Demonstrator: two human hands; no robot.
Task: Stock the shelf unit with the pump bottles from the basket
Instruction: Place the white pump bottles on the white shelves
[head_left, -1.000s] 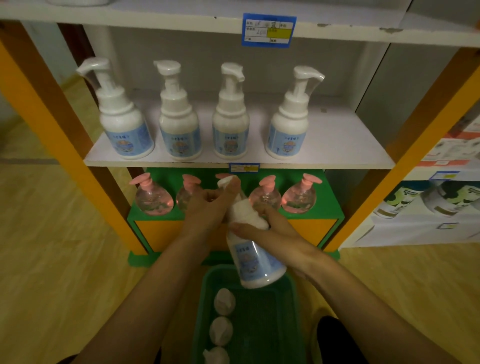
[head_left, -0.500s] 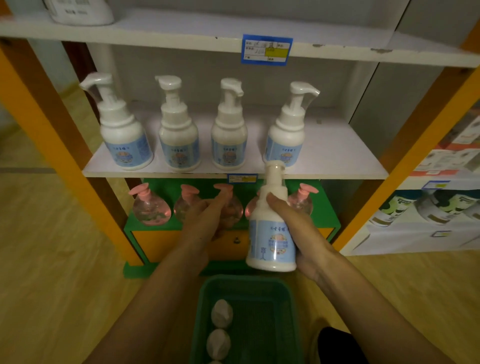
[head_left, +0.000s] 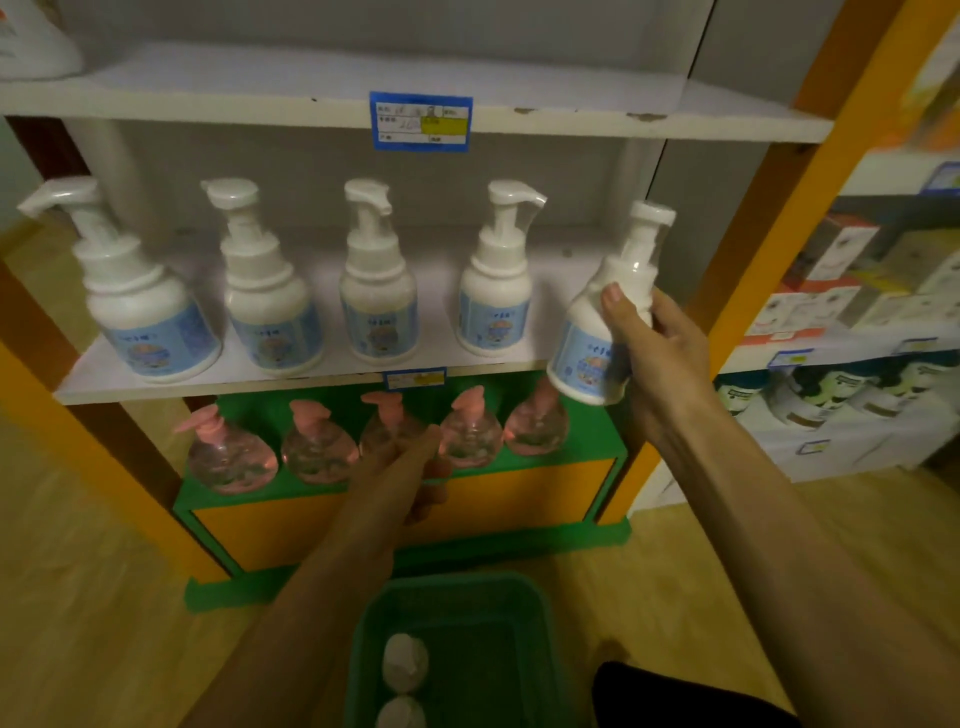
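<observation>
The right hand (head_left: 657, 353) grips a pump bottle (head_left: 602, 322) by its neck, tilted, at three o'clock, just off the shelf (head_left: 311, 379) edge. The left hand (head_left: 402, 467) hangs with loose fingers above the basket (head_left: 540, 623) at six o'clock.

- We see our right hand (head_left: 657, 343) with its grip closed around the neck of a white pump bottle (head_left: 597, 332), tilted, its base just past the right front edge of the white shelf (head_left: 311, 376).
- Four matching white bottles (head_left: 379, 296) stand upright in a row on that shelf.
- Our left hand (head_left: 405, 462) reaches forward, fingers loosely extended, in front of the pink-pump clear bottles (head_left: 311, 447) on the green lower shelf (head_left: 587, 441).
- Below, the green basket (head_left: 535, 613) holds at least two more white pump tops (head_left: 405, 662).
- A blue price tag (head_left: 421, 122) hangs on the upper shelf's edge.
</observation>
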